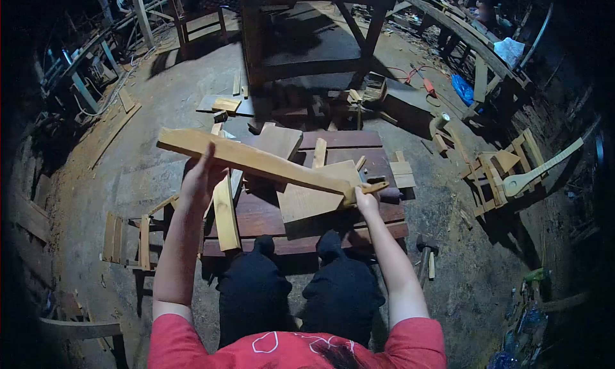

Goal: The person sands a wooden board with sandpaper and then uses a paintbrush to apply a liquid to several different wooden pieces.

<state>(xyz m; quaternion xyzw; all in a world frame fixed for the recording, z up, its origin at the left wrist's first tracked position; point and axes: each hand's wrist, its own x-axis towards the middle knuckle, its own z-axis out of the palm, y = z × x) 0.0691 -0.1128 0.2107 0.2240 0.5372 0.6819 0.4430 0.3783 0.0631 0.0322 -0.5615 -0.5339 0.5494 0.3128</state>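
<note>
A long, pale, shaped piece of wood point(256, 159) is held up slantwise in front of me, broad at the left and narrowing to the right. My left hand point(204, 169) is closed around its broad part from below, the thumb up on the near face. At the narrow end my right hand point(366, 200) is wrapped around the wood, and a brown tip point(375, 187) sticks out past the fingers; I cannot tell whether it belongs to the same piece. Below lies a flat light board point(314, 199) on a low reddish-brown wooden table point(259, 220).
A yellowish plank point(225, 215) leans over the table's near left edge. A hammer point(425, 257) stands at the right. Further right, a pale long-necked wooden piece point(535, 173) rests on a small wooden frame point(490, 183). A large workbench point(307, 68) is ahead.
</note>
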